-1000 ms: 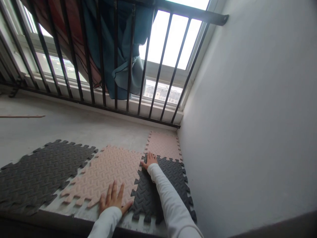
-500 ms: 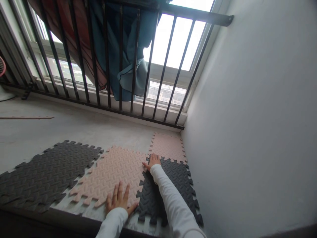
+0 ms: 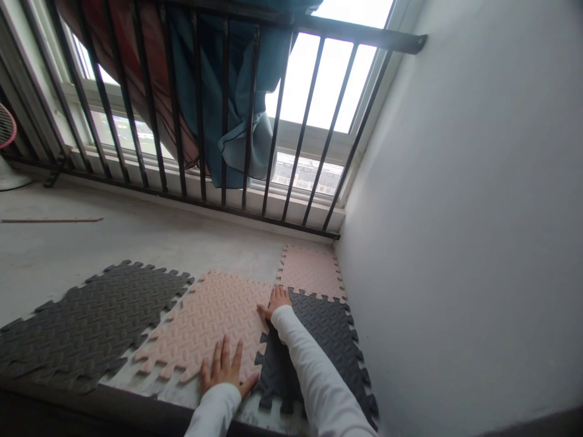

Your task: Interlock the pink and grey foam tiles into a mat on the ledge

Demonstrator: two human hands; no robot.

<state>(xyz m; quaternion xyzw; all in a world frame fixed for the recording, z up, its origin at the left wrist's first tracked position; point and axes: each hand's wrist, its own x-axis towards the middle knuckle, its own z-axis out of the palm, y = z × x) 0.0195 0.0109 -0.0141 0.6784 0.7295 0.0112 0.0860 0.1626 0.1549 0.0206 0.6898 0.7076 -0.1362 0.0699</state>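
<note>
My left hand point(image 3: 225, 368) lies flat, fingers spread, on the near right corner of a loose pink foam puzzle mat point(image 3: 204, 321). My right hand point(image 3: 275, 300) rests open, palm down, on the seam where that pink mat meets a dark grey mat point(image 3: 328, 331) by the wall. Beyond the grey mat a second pink mat point(image 3: 310, 272) is joined to it in the corner. Both arms wear white sleeves.
Another dark grey mat point(image 3: 86, 318) lies loose to the left on the concrete ledge point(image 3: 136, 237). A black barred railing point(image 3: 204, 121) with blue and red cloth point(image 3: 218, 91) hung on it stands in front of the window. A white wall point(image 3: 455, 212) closes the right side. A fan point(image 3: 6, 130) shows at far left.
The view has shifted slightly. The pink mat under my left hand has edged closer to the grey mat, and both hands stay flat on the mats.
</note>
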